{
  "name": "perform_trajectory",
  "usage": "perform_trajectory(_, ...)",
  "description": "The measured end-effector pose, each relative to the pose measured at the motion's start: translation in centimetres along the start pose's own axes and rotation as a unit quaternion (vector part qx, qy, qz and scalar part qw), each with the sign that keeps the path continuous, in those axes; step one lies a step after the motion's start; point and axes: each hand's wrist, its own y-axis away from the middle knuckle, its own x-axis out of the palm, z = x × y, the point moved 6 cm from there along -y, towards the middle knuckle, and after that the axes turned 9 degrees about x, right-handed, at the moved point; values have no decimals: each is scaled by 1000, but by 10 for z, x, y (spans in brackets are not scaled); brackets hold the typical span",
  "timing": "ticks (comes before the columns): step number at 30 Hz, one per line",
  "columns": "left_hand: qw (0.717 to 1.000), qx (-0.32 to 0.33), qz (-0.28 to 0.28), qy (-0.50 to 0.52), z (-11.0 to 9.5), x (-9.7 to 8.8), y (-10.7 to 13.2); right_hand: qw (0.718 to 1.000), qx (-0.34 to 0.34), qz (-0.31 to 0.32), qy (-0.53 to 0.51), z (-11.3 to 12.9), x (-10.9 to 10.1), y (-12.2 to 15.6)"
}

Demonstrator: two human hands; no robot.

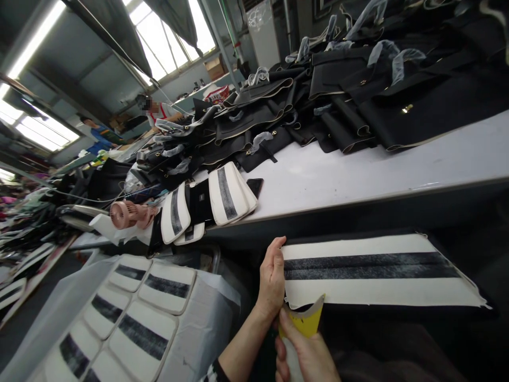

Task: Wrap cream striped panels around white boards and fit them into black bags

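Note:
My left hand is closed on the near end of a long white panel that has a dark stripe along its middle. Below it, my right hand grips a scraper-like tool with a yellow head, a curved pale edge and a whitish handle. The tool's head lies by the panel's lower left corner; I cannot tell whether it touches it. My right fingers partly hide the handle. The panel slants away to the right, with dark material showing along its edges.
A white worktable runs across, bearing black bags, white striped flaps, a phone and a pink fan. More striped pieces lie on a covered box at left. Two people work farther back.

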Motion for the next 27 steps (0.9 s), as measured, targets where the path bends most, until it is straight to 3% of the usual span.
perform_trajectory(7,1000,-14,7,-22,-1,1,-1,998,41,45,22,9,-1,3)
perform_trajectory(18,998,-38,8,-53,-4,3,-5,992,92,60,67,22,-8,7)
perform_trajectory(27,985,3,-1,-171,-15,12,-12,989,110,26,96,21,-22,-2)
